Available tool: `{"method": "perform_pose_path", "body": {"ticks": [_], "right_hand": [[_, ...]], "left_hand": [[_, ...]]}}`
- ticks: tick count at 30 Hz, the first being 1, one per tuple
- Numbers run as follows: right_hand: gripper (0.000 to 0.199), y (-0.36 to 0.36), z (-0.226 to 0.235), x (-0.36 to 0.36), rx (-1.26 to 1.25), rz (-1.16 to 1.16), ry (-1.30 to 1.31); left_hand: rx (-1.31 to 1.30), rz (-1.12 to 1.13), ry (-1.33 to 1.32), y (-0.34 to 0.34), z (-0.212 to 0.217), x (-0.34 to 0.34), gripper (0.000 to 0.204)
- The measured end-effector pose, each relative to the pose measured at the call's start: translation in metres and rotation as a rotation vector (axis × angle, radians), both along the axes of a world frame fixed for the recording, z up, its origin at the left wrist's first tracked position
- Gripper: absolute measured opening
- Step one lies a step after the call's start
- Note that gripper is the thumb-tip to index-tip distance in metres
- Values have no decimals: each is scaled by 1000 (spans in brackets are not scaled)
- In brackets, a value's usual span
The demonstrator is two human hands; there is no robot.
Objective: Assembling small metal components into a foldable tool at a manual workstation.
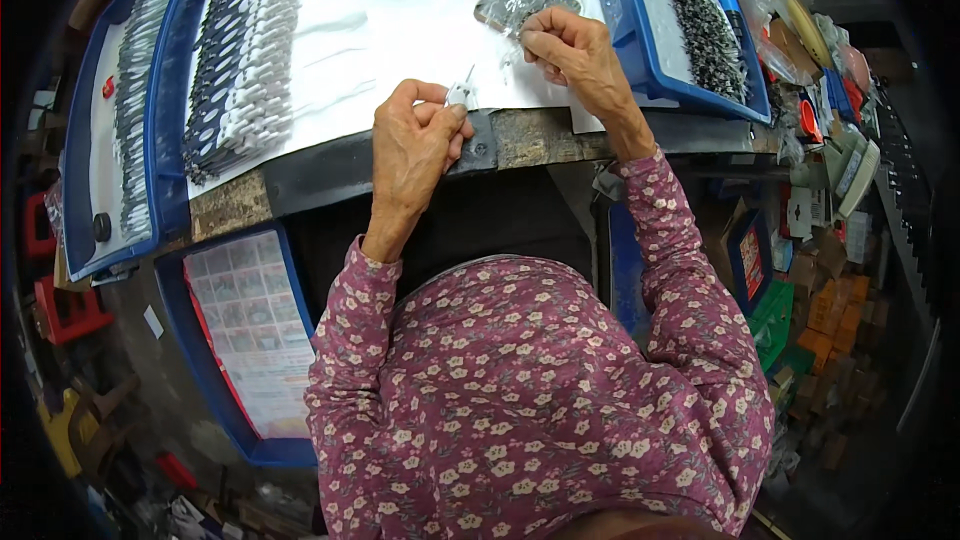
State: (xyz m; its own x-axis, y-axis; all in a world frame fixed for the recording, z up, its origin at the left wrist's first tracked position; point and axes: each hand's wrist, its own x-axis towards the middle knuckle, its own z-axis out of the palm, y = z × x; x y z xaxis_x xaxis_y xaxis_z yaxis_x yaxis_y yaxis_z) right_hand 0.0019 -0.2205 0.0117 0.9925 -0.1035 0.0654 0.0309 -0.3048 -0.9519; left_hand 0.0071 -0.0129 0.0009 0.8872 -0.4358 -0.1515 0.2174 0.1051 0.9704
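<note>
Left hand [412,145] pinched around a small white part [460,95] with a thin metal pin standing up from it, held just above the near edge of the surface [520,135]. Right hand [570,50] further out over the white sheet [400,30], fingers closed on something tiny picked from beside a clear bag of small dark pieces [515,0]; too small to tell what exactly sits between those fingertips.

Judging by this, a fitting step: tiny piece to be brought to the white part. To do it well:

- Keep the white part steady, wrist braced against the surface edge, pin pointing up and clear of the thumb
- Bring the right hand in low and slow, approaching along the line of the pin rather than across it, to avoid bending it
- Hold the small piece by its very tip so the mating end stays visible
- Press only once both are lined up; likely a light push, not force
- Keep the bag mouth facing the right hand, close enough for the next pick

Rows of finished-looking dark and white pieces [245,50] lying to the left on the sheet, and blue trays [165,120] on both sides holding more
</note>
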Motion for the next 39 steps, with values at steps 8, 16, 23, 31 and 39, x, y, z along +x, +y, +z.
{"method": "perform_pose_path", "body": {"ticks": [8, 16, 23, 31, 39], "right_hand": [[12, 38, 6, -8, -173, 233, -37], [12, 45, 5, -9, -324, 265, -139], [12, 46, 5, -9, -311, 249, -120], [13, 43, 4, -8, -316, 245, -80], [13, 43, 0, -9, -291, 231, -69]], "left_hand": [[19, 11, -2, 0, -4, 0, 10], [65, 5, -60, -1, -7, 0, 9], [75, 0, -72, -2, -8, 0, 9], [59, 60, -60, -5, -7, -1, 10], [146, 89, -179, -7, -7, -5, 9]]}}
